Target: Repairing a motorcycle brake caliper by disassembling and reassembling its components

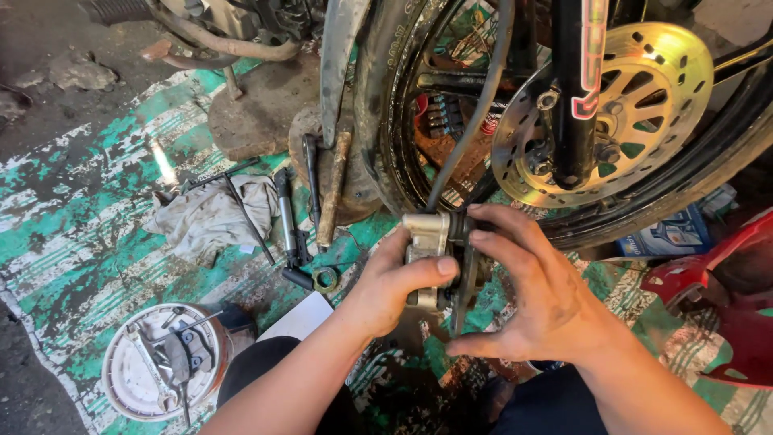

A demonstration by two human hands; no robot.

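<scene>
Head view: a grimy silver metal brake caliper [429, 258] is being gripped by the left hand [385, 283] and the right hand [538, 296], just below the perforated round steel brake disc [636, 105], its black hose [475, 105] rising beside the disc.

Brake caliper [431, 258] before wheel [564, 121]; rag [209, 217], tools [290, 225] left; dish [165, 362] nearer left

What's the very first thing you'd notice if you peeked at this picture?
Probably the shiny round metal brake disc full of holes, top right on the black motorcycle wheel. Right below it, in the middle, the left hand and right hand grip a grey metal brake caliper. At bottom left sits a round white tray of small tools.
</scene>
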